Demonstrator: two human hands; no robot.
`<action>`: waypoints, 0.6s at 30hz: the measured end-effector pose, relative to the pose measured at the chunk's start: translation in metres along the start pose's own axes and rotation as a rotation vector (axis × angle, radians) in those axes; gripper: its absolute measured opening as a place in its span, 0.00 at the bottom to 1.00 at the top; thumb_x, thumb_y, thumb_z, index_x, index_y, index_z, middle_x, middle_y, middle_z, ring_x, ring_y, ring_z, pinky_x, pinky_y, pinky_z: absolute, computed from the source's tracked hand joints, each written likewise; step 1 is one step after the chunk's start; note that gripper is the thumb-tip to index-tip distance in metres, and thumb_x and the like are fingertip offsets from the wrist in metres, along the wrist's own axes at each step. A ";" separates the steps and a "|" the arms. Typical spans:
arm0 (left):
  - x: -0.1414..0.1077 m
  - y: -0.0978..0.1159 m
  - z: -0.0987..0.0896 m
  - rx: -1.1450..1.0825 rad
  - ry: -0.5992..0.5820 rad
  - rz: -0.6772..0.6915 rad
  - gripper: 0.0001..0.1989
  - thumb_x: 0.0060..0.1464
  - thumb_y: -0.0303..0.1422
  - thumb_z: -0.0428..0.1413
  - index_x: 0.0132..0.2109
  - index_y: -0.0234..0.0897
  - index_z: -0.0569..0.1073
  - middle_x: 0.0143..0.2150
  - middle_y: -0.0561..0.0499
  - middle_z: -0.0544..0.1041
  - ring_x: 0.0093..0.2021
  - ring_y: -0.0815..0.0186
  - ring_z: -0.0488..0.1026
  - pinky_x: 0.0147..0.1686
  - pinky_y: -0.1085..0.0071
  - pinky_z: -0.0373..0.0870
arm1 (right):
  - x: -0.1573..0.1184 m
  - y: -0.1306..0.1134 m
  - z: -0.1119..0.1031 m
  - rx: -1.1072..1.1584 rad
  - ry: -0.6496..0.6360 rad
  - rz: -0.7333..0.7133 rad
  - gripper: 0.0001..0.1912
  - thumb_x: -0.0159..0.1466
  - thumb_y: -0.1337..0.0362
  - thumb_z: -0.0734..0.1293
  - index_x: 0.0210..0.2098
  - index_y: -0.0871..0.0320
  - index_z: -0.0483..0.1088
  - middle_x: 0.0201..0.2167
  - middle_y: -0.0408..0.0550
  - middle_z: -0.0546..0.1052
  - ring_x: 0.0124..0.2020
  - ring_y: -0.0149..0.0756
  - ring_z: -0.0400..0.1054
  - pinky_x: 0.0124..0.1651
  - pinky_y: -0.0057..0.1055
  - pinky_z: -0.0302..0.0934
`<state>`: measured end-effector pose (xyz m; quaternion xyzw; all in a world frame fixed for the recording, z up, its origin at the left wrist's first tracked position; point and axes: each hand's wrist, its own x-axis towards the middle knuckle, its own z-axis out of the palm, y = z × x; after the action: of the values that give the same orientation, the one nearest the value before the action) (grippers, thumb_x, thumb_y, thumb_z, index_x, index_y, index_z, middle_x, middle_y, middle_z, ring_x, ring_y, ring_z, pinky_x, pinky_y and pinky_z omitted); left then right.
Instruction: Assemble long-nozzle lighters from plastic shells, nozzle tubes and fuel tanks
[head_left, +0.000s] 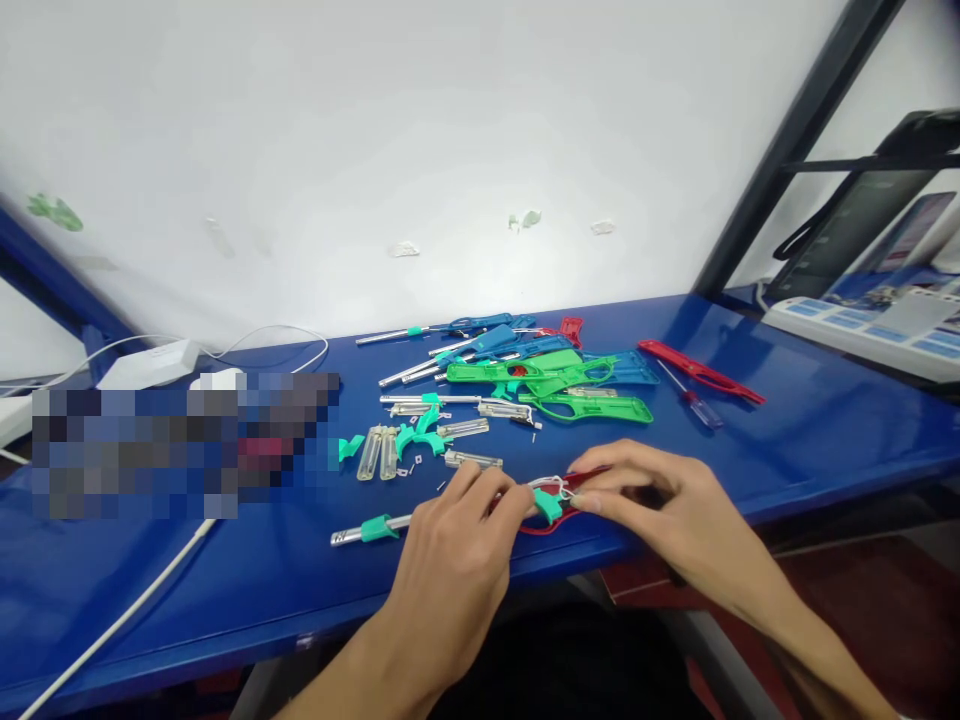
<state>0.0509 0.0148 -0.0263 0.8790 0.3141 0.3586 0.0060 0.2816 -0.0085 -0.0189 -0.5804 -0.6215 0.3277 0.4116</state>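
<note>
Between my hands, near the table's front edge, is a red utility lighter shell (541, 529) with a teal trigger (548, 506) and white wire (551, 482) inside. My left hand (469, 535) is closed around the lighter's front part. A metal lighter tube (349, 537) with a teal sleeve (379, 527) sticks out to its left. My right hand (656, 490) pinches at the handle side by the wire. Its fingertips hide exactly what they grip. Behind my hands lie clear fuel tanks (388, 453), teal triggers (429, 442) and tiny metal bits (403, 472).
Blue lighter shells (491, 342), green shells (596, 408) and metal tubes are heaped toward the wall. A red shell (701, 370) and a screwdriver (702, 409) lie at right. At left are a white power strip (150, 365), a cable (124, 610) and a blurred-out patch.
</note>
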 end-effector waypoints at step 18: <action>0.003 0.004 -0.001 0.041 0.004 -0.061 0.12 0.67 0.21 0.51 0.49 0.37 0.76 0.43 0.45 0.78 0.39 0.57 0.78 0.32 0.61 0.82 | -0.004 -0.001 0.000 -0.123 0.065 -0.120 0.14 0.66 0.48 0.72 0.35 0.50 0.82 0.31 0.45 0.82 0.30 0.39 0.72 0.34 0.34 0.67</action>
<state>0.0541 0.0127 -0.0229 0.8684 0.3479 0.3534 -0.0017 0.2813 -0.0126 -0.0186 -0.5765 -0.6605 0.2449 0.4141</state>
